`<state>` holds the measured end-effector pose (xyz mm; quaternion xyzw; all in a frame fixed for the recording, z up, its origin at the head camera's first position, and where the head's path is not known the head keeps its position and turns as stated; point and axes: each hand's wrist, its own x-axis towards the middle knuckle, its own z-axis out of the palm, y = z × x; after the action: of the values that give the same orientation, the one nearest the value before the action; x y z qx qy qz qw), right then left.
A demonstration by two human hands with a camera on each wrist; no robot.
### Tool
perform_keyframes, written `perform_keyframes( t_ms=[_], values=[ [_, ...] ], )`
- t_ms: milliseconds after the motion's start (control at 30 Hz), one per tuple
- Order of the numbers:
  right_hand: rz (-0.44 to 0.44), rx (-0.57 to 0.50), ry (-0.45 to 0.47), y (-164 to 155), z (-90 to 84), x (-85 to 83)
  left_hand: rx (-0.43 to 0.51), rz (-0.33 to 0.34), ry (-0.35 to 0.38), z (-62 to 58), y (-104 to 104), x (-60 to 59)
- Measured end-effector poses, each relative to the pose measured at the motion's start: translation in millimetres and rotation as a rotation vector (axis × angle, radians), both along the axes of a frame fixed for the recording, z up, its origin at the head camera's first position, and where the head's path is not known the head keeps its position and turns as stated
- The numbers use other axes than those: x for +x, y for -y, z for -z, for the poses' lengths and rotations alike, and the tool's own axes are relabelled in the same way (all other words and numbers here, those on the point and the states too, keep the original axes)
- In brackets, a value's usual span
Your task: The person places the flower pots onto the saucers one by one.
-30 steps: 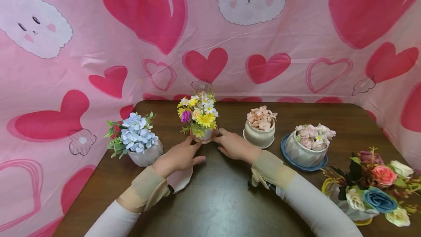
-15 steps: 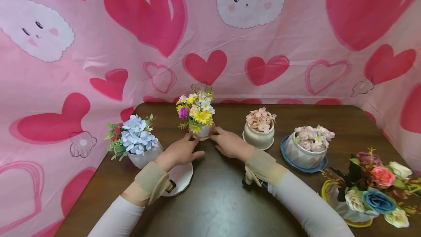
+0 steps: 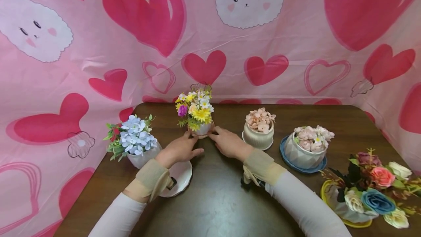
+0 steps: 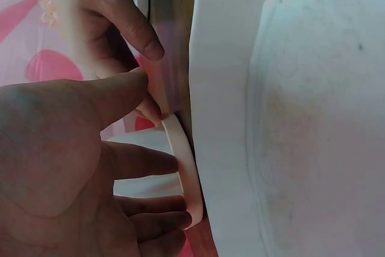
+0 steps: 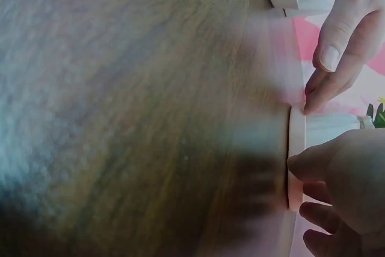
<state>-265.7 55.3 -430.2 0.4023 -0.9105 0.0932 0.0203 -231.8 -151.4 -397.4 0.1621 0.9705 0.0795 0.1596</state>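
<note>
A small white pot [image 3: 204,129] of yellow, white and purple flowers [image 3: 196,111] stands on a pinkish saucer [image 5: 297,126] towards the table's back edge. My left hand [image 3: 179,150] touches the saucer's near left rim with extended fingertips, its thumb held apart. From the right, my right hand [image 3: 230,144] has its fingertips against the same rim. In the left wrist view, left fingers [image 4: 147,162] lie along the saucer's side. Under my left wrist is a white scalloped plate [image 3: 182,178], partly hidden by the wrist.
A pot of blue flowers [image 3: 137,134] stands at the left, beside the plate. To the right are a ribbed pot with peach flowers [image 3: 260,134], a faceted pot [image 3: 304,153] on a blue saucer [image 3: 285,156], and a pot of mixed roses [image 3: 378,200] on a yellow saucer [image 3: 325,193].
The flower pot and its saucer have slid slightly towards the back and left, both hands moving along with them. More of the white plate shows beneath my left wrist. The head view has shifted a little.
</note>
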Motion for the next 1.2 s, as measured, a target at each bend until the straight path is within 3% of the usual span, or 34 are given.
perform_keyframes(
  t_ms=[667,900,1200],
  values=[
    [-0.017,-0.019,0.017,-7,2.3,2.5,0.012,-0.008,0.024,0.4,4,1.6],
    [-0.025,-0.036,0.033,-17,8.5,10.9,0.111,0.035,-0.056,-6.2,13,17.2],
    [-0.136,-0.089,0.001,-14,6.9,31.5,0.233,0.101,-0.211,-14.7,33,50.4]
  ],
)
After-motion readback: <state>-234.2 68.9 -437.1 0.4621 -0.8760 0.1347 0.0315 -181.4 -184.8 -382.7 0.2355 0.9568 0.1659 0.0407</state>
